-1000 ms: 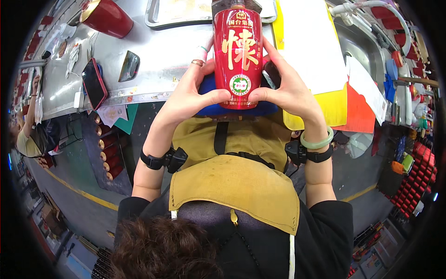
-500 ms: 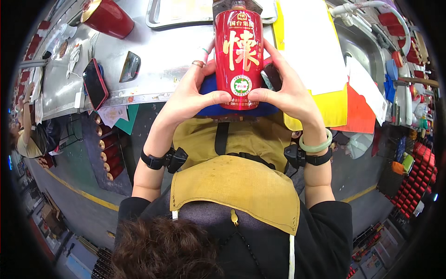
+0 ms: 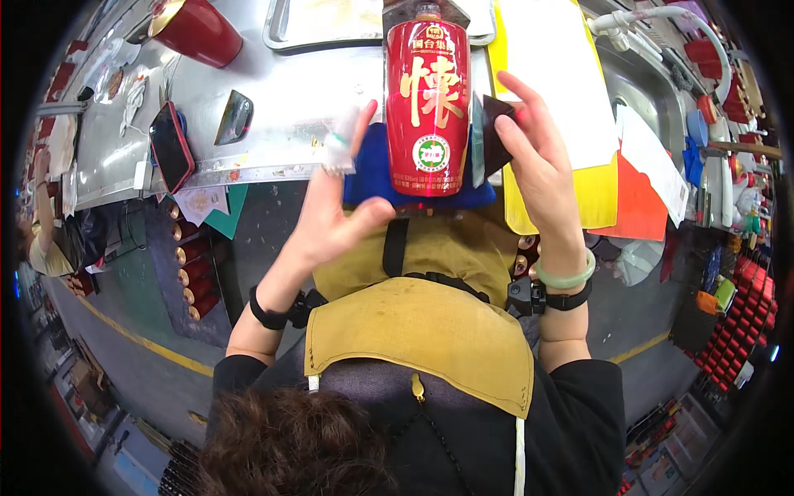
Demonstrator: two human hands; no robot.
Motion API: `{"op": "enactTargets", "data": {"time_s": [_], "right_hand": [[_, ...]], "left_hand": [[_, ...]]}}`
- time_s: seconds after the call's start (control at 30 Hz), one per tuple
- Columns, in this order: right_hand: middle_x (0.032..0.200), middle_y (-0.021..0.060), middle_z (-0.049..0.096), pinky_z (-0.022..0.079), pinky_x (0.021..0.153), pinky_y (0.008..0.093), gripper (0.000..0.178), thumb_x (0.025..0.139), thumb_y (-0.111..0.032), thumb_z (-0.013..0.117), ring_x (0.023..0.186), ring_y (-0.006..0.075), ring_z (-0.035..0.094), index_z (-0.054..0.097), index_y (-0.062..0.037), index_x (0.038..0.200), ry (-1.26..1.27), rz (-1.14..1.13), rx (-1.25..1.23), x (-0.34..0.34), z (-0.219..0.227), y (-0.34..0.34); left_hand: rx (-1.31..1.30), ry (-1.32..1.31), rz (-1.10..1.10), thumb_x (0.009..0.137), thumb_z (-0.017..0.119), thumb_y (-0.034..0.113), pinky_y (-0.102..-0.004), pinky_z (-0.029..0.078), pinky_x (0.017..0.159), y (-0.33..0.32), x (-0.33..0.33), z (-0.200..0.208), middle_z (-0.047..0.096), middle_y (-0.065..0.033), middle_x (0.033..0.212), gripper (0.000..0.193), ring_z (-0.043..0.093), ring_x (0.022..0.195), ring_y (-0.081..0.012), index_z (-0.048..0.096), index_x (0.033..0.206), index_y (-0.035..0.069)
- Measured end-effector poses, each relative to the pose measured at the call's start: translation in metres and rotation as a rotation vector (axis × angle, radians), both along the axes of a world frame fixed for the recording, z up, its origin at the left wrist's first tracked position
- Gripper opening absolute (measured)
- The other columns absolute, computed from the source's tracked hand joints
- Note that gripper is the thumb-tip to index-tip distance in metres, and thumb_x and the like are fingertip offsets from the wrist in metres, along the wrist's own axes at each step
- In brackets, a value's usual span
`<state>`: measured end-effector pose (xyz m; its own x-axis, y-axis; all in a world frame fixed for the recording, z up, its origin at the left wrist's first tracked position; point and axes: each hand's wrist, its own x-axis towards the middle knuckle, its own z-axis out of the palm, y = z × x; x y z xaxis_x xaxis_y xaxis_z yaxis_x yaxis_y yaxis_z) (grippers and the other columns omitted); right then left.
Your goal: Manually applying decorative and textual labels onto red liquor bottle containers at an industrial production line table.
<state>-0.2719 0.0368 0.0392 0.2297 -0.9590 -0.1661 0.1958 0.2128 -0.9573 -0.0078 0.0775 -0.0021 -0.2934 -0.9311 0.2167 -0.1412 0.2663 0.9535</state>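
Note:
A glossy red bottle (image 3: 428, 124) with gold lettering and a round white-and-green emblem lies on a blue cloth (image 3: 362, 178) at the table's front edge, its neck pointing away from me. My left hand (image 3: 325, 221) is off the bottle to its left, thumb and fingers apart, nothing in it. Something whitish and blurred covers part of its fingers. My right hand (image 3: 542, 165), just right of the bottle, pinches a dark flat scraper-like piece (image 3: 495, 139) with a translucent bluish strip beside it. The piece's far side is partly hidden by the fingers.
On the metal table (image 3: 285, 107) are a phone (image 3: 171, 149), another dark flat piece (image 3: 235, 118), a red cup-shaped container (image 3: 197, 33) and a metal tray (image 3: 322, 37). White sheets (image 3: 554, 91) and yellow sheets (image 3: 571, 198) lie to the right, before a sink (image 3: 637, 87).
Both hands have let go of the bottle's sides. My left hand has dropped away to the left; my right has shifted right, turning the dark piece into fuller view. The bottle has barely moved.

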Motion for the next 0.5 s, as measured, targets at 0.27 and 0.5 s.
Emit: {"op": "enactTargets", "data": {"time_s": [0.27,0.5], "right_hand": [[0.106,0.0010,0.064,0.050,0.074,0.0234,0.025,0.096,-0.002,0.070,0.085,0.0074,0.053,0.067,-0.0023,0.120,0.314,-0.264,-0.297,0.028,-0.004,0.023],[0.113,0.0036,0.064,0.049,0.085,0.0224,0.030,0.100,0.001,0.065,0.096,0.0070,0.060,0.059,0.0025,0.129,0.789,-0.177,-0.422,-0.005,-0.008,0.014]], "left_hand": [[-0.358,-0.590,0.085,0.077,0.084,0.037,-0.0583,0.033,0.118,0.036,-0.019,-0.006,0.040,-0.0300,0.158,0.080,0.039,0.147,-0.0466,0.058,0.147,0.010],[-0.339,-0.530,0.130,0.087,0.076,0.027,-0.0538,0.032,0.120,0.039,0.000,-0.015,0.043,-0.0296,0.157,0.069,0.040,0.147,-0.0457,0.056,0.148,0.003]]}}
